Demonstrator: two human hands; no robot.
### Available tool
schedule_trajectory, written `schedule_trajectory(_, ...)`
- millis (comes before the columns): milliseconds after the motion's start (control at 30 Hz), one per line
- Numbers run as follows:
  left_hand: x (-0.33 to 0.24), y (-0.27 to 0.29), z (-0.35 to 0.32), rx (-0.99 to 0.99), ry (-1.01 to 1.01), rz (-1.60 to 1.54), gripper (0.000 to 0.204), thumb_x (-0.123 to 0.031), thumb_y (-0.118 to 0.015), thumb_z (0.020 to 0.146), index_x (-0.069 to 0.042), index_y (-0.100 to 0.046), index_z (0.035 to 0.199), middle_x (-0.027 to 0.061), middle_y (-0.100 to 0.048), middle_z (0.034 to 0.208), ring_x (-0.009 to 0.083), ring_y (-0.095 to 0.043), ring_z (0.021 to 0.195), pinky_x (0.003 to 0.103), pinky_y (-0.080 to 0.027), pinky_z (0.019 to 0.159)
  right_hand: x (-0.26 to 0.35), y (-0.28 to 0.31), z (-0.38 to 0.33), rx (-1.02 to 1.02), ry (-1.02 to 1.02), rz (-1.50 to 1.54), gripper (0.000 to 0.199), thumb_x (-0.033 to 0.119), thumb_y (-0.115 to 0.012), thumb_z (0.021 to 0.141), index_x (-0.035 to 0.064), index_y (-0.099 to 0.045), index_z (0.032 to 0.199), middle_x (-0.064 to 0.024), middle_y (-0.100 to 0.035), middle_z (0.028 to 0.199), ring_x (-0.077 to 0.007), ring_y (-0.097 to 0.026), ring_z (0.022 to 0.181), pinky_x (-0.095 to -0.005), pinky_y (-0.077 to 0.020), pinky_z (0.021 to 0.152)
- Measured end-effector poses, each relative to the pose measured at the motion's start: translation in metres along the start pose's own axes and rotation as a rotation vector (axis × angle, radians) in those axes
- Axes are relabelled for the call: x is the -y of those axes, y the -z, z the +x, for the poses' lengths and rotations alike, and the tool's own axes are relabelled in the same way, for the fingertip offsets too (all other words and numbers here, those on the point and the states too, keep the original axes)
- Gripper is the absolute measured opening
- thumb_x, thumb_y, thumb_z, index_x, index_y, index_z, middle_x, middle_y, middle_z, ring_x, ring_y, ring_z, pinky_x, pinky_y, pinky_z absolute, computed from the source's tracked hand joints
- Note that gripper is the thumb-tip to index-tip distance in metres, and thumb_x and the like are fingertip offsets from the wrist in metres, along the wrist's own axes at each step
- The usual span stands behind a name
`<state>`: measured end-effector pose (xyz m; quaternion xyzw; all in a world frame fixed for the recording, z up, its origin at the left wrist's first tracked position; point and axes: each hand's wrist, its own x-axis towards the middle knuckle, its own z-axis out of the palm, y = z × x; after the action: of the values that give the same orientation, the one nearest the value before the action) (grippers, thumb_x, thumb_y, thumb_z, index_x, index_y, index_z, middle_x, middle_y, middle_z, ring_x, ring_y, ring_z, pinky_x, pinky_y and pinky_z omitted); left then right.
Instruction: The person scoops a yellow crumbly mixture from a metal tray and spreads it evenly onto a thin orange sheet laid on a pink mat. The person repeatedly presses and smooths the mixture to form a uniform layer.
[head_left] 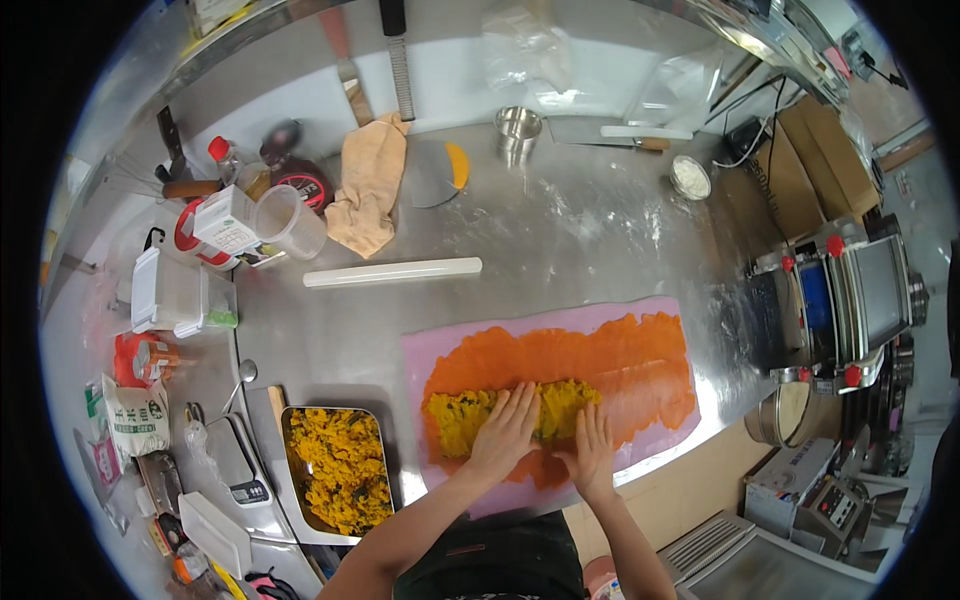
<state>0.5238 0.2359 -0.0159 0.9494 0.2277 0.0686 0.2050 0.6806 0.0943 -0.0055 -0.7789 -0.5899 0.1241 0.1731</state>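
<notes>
Forearms (408,530) lay hands (508,430) on filling (568,407) stretched left to right.

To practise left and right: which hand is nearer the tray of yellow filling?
Left. The left hand lies on the yellow strip, to the tray's right; the right hand is farther right, at the strip's end.

Tan cloth (368,185) left of metal cup (518,138), cardboard box (828,165) far right, spoon (248,371) near scale (236,458) at left.
</notes>
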Motion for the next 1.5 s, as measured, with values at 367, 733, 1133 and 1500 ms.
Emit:
schedule_trajectory(367,-0.012,0.001,-0.006,0.124,0.001,0.128,0.1,-0.049,-0.076,0.071,0.007,-0.04,0.146,0.0229,-0.033,0.157,0.0352,-0.025,0.15,0.047,-0.021,0.123,0.006,-0.038,-0.002,0.097,0.15,-0.193,0.072,0.037,-0.063,0.091,-0.0135,-0.045,0.139,-0.0345,-0.037,0.151,-0.0492,-0.035,0.142,-0.0568,-0.0266,0.118)
schedule_trajectory(733,-0.051,0.0,0.035,0.126,0.111,0.15,0.114,-0.068,-0.07,0.071,0.012,-0.038,0.145,0.029,-0.029,0.158,0.0409,-0.022,0.15,0.049,-0.019,0.123,-0.048,0.026,0.007,-0.123,-0.064,-0.002,0.062,0.004,-0.058,0.088,-0.0145,-0.038,0.143,-0.0339,-0.031,0.155,-0.0476,-0.026,0.147,-0.0573,-0.02,0.121)
schedule_trajectory(1133,-0.082,-0.005,0.072,0.174,0.169,0.104,0.116,-0.062,-0.073,0.073,0.013,-0.029,0.149,0.0293,-0.026,0.159,0.0401,-0.019,0.151,0.048,-0.015,0.124,-0.068,0.038,0.02,-0.086,0.058,0.113,0.058,-0.003,-0.053,0.087,-0.0129,-0.042,0.142,-0.0322,-0.038,0.152,-0.0473,-0.035,0.144,-0.0582,-0.0246,0.119)
schedule_trajectory(1500,-0.097,-0.039,0.08,0.205,0.208,0.22,0.113,-0.065,-0.069,0.073,0.013,-0.034,0.147,0.032,-0.021,0.16,0.0428,-0.015,0.152,0.052,-0.012,0.124,-0.077,0.052,0.038,-0.145,0.065,0.157,0.061,-0.006,-0.053,0.083,-0.0144,-0.04,0.142,-0.0329,-0.038,0.151,-0.0481,-0.035,0.143,-0.0578,-0.0244,0.119)
